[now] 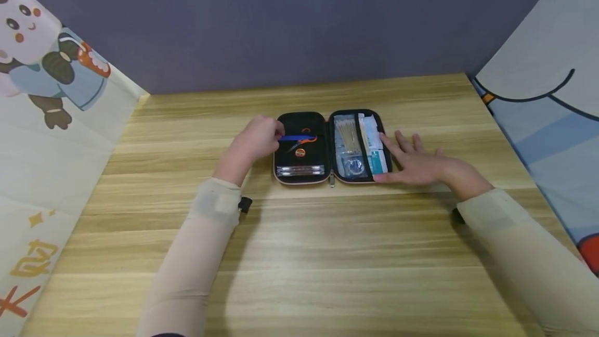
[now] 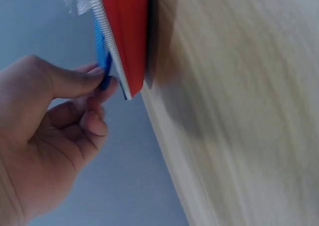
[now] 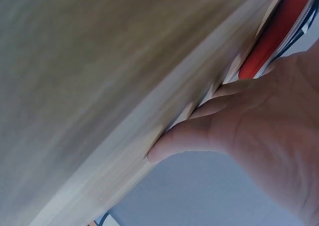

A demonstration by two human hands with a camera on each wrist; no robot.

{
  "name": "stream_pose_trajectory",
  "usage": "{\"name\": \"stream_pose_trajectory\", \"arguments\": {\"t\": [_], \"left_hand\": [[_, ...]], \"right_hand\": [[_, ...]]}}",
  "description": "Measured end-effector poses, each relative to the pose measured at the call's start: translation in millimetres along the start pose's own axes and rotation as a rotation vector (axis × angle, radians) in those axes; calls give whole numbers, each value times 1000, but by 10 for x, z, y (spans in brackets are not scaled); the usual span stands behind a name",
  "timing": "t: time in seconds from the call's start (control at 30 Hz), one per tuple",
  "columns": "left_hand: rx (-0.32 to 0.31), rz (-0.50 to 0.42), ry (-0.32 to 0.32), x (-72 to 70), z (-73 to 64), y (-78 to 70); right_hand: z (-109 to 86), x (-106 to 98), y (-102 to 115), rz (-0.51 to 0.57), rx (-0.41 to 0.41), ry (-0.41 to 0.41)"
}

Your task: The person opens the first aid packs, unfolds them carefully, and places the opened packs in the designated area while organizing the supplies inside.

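Note:
An open zip case (image 1: 292, 121) lies on the table, black inside with a red outer side (image 2: 127, 31). Over its left half, my left hand (image 1: 257, 142) pinches a slim blue tool (image 1: 291, 138) between thumb and fingers; its kind is unclear. Just below the tool is a small pair of orange-handled scissors (image 1: 306, 141). Clear tubes or packets (image 1: 300, 170) lie along the bottom of that half. Cotton swabs (image 1: 347, 135) and small packets (image 1: 376, 161) fill the right half. With fingers spread, my right hand (image 1: 418, 165) rests at the case's right edge, fingertips on the table.
The wood-grain table (image 1: 337, 254) extends around the case. A dark blue-grey wall (image 1: 299, 25) stands behind it. Cartoon-printed panels (image 1: 51, 160) border the left and right sides. A zipper pull (image 1: 332, 181) hangs at the case's hinge.

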State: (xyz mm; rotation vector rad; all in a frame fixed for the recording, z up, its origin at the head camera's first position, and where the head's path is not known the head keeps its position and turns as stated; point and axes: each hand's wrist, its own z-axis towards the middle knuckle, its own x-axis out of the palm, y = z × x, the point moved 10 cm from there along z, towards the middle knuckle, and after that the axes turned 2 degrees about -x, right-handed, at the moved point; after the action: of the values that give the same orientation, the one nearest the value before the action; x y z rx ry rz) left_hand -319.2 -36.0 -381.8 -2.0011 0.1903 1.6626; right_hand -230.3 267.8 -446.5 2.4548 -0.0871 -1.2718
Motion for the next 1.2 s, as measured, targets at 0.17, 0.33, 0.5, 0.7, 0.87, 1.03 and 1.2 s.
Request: {"name": "stream_pose_trajectory", "arguments": {"t": [0.17, 0.33, 0.5, 0.7, 0.87, 1.03, 1.2], "left_hand": [[7, -39, -81, -46, -20, -64], [-29, -142, -79, -81, -115, -12], [-14, -120, -40, -76, -200, 47], [-60, -59, -62, -119, -260, 143], [-58, -27, -125, -92, -202, 131], [-5, 13, -116, 9, -169, 13], [60, 83, -96, 78, -124, -109]], "right_hand": [[16, 7, -15, -6, -1, 0], [15, 12, -13, 0, -1, -2], [2, 15, -15, -1, 0, -1], [1, 7, -8, 0, -7, -4], [3, 7, -18, -4, -1, -2], [13, 7, -7, 2, -2, -2], [28, 19, -9, 0, -2, 0]]}}
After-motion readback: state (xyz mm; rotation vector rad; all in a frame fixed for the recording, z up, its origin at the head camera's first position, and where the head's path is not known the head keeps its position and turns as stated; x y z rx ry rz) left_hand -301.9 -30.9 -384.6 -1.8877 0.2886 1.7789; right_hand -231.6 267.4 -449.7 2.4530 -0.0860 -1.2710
